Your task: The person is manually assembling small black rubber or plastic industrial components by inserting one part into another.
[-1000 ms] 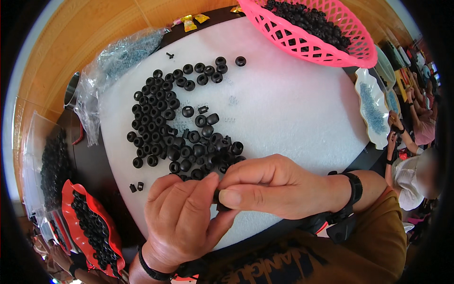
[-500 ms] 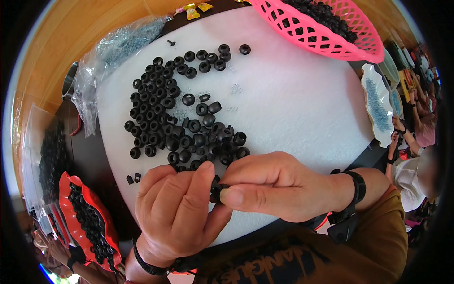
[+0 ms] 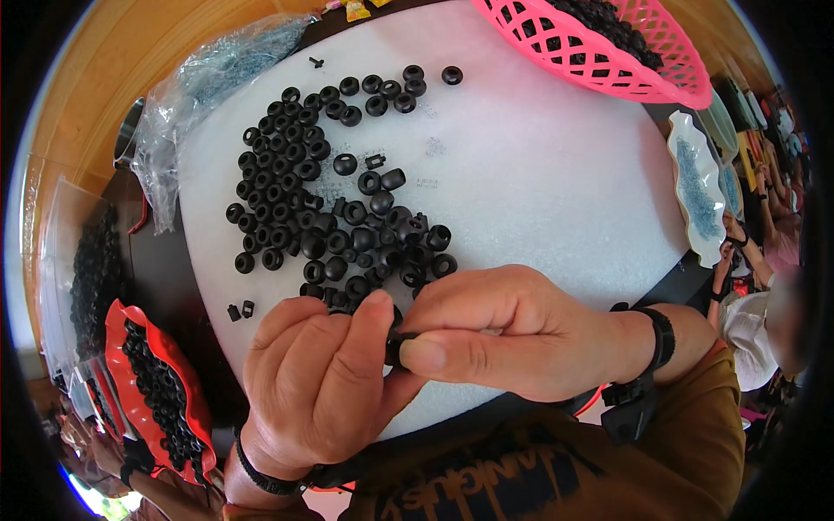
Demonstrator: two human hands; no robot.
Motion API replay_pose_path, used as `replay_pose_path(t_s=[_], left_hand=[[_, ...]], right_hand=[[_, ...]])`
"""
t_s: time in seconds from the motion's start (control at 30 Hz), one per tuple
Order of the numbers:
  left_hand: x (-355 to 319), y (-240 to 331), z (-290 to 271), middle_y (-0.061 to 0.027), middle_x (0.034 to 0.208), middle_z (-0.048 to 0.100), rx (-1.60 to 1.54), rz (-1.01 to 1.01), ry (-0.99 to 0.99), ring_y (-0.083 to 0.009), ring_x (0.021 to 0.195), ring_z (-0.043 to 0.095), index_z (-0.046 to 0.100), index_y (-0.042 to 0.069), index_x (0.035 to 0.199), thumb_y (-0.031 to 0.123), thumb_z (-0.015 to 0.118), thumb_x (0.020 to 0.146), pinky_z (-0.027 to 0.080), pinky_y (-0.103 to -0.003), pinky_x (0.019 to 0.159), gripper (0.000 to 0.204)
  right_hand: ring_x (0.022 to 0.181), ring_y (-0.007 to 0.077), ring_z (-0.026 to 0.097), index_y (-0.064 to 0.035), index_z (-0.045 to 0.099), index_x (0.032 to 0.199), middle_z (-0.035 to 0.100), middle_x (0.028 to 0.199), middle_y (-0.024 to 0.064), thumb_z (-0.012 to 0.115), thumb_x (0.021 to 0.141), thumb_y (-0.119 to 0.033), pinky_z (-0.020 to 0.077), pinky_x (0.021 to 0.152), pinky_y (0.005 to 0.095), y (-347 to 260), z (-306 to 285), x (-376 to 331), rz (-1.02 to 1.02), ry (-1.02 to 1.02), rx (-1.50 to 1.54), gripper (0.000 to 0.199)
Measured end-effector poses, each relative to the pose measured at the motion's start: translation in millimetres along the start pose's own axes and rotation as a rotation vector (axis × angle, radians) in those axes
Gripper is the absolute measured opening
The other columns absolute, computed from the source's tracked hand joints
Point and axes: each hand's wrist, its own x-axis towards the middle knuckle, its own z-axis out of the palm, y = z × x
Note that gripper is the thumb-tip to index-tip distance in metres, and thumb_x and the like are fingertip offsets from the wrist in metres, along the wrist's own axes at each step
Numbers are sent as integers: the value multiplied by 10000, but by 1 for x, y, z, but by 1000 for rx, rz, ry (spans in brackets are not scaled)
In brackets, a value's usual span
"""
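Observation:
Both my hands meet at the near edge of a white foam sheet (image 3: 556, 182). Between their fingertips is a small black plastic part (image 3: 395, 349), like a cord lock, mostly covered by the fingers. My left hand (image 3: 317, 373) is closed, pinching it from the left. My right hand (image 3: 521, 334) grips it from the right with thumb and forefinger. Just beyond them spreads a pile of round black parts with holes (image 3: 276, 187). Two small square black pieces (image 3: 241, 310) lie left of the pile, and tiny bluish-grey bits (image 3: 334, 187) are scattered among the parts.
A pink lattice basket (image 3: 599, 74) of black parts stands at the far right. A white wavy dish (image 3: 714, 187) holds bluish-grey bits. At left are a red dish (image 3: 198, 395) of black parts and clear plastic bags (image 3: 161, 152). Other people sit along the right edge.
The view has shifted a little, so the sheet and parts appear slightly higher. Both hands keep their pinch on the small black part, with only slight finger movement.

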Motion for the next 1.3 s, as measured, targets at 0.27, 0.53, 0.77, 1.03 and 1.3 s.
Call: replay_pose_path(t_s=[0.27, 0.53, 0.77, 1.03, 1.3], left_hand=[[-3, 6, 1, -92, 767, 594, 66, 10, -6, -273, 650, 585, 635, -33, 992, 184, 745, 723, 498, -362, 587, 362], [-5, 1, 10, -44, 710, 530, 208, 106, 91, -159, 562, 507, 645, -62, 972, 262, 691, 846, 507, -289, 570, 351], [-4, 1, 4, -74, 753, 563, -33, -65, 17, -206, 615, 539, 632, -55, 1012, 242, 750, 774, 489, -321, 551, 399], [4, -5, 1, -106, 874, 633, -211, -70, -79, -275, 783, 586, 621, -15, 1020, 195, 776, 705, 478, -398, 765, 410], [6, -4, 3, -121, 942, 640, -258, -110, -114, -303, 852, 600, 614, -15, 1094, 161, 797, 669, 462, -448, 878, 494]], right_hand=[[657, 98, 470, 30, 618, 824, 508, 685, 46, 514, 977, -176, 383, 576, 267, 4, 1, -3, -33, 31, -32, 277], [845, 142, 578, 41, 641, 1016, 618, 927, 88, 538, 966, -123, 448, 755, 264, -9, -5, -3, 194, -5, -66, 200], [787, 48, 503, 26, 645, 978, 608, 865, 14, 528, 981, -196, 426, 702, 224, -9, 4, 1, 190, 50, 228, 251], [833, 31, 509, 30, 642, 1023, 598, 893, -15, 520, 988, -248, 445, 754, 214, -6, -3, -1, 188, 49, 343, 305], [935, 76, 576, 41, 628, 1129, 656, 1018, 55, 553, 963, -154, 464, 821, 215, -3, -5, 2, 223, 49, 475, 267]])
